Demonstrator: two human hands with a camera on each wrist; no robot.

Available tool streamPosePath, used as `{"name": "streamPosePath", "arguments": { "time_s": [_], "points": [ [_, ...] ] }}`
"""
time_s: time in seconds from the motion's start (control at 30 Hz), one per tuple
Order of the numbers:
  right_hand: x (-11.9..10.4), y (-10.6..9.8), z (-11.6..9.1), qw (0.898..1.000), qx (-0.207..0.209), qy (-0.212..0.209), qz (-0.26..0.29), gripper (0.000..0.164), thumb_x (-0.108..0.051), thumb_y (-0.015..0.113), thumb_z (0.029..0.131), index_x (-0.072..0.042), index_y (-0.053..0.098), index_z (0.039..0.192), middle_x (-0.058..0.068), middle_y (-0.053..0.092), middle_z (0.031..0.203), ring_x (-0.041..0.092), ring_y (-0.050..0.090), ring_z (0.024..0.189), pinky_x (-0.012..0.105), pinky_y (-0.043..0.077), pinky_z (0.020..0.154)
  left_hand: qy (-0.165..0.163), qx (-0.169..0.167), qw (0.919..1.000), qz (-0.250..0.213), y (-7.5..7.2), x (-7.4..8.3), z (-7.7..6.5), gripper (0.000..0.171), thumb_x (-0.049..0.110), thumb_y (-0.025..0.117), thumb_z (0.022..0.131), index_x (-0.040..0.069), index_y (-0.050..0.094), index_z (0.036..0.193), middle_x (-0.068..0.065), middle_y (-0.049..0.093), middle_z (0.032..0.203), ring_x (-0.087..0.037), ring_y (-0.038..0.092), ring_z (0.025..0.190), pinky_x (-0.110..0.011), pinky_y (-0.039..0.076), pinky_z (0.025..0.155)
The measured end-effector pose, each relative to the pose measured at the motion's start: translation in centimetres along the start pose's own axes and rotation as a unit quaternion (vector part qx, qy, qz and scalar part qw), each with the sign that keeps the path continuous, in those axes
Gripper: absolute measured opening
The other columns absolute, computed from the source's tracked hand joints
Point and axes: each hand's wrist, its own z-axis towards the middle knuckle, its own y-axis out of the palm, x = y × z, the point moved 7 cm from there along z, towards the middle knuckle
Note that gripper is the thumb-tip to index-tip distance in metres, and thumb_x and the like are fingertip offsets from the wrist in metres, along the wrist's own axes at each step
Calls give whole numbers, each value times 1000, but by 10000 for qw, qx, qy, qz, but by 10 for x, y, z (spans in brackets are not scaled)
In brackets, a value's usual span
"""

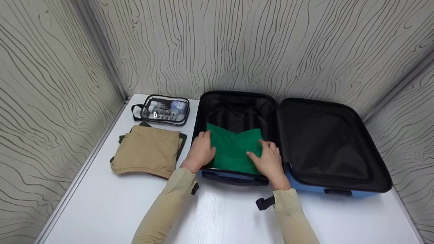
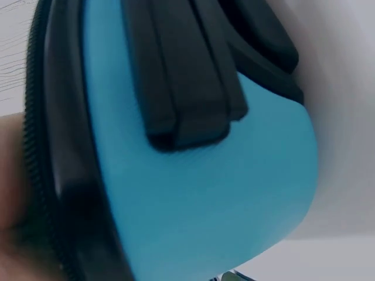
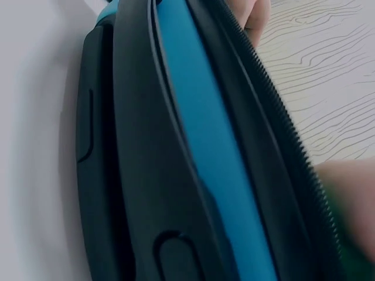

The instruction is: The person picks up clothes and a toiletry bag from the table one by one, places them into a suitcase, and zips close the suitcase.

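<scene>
A folded green garment (image 1: pixel 234 150) lies in the front part of the suitcase's left half (image 1: pixel 237 96), its two far corners pointing up. My left hand (image 1: pixel 200 150) rests at the garment's left side, its thumb over the cloth. At the right side, my right hand (image 1: pixel 269 161) touches the cloth, thumb and index finger spread apart. In the left wrist view the suitcase's blue shell (image 2: pixel 193 211) covers most of the picture, and the hand is only a blur at the edge. The right wrist view mainly shows the black handle (image 3: pixel 158 146) and zip edge.
The suitcase's other half (image 1: pixel 325 145) lies spread out to the right. Left of the case is a stack of folded clothes with a tan garment (image 1: pixel 149 149) on top. Behind it stands a clear toiletry bag (image 1: pixel 166 110). Patterned panels (image 1: pixel 230 47) close off the white table's back and sides.
</scene>
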Motion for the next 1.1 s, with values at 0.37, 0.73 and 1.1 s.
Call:
{"name": "streamPosePath", "arguments": {
  "time_s": [0.37,0.73,1.1],
  "points": [
    [-15,-2,3,9994,-68,-204,277,74,-43,68,98,-3,40,155,25,37,152,43,34,138,60,27,112,-102,-106,9996,-253,-11,2,-1,63,19,66,100,-3,39,152,-25,47,145,-40,50,129,-46,43,106],
    [-26,0,5,9980,-29,-216,594,73,-44,66,99,-6,40,155,21,36,154,40,34,140,57,30,112,26,311,9971,-696,-31,-3,-4,63,27,67,101,1,41,152,-22,50,145,-38,50,130,-47,41,107],
    [-43,8,6,9893,95,-468,1382,64,-39,68,99,-6,48,150,16,45,149,35,42,137,53,37,109,252,1007,9914,-799,-60,-15,-13,60,23,69,98,-3,48,148,-23,55,139,-39,53,127,-48,41,106]
  ]
}}
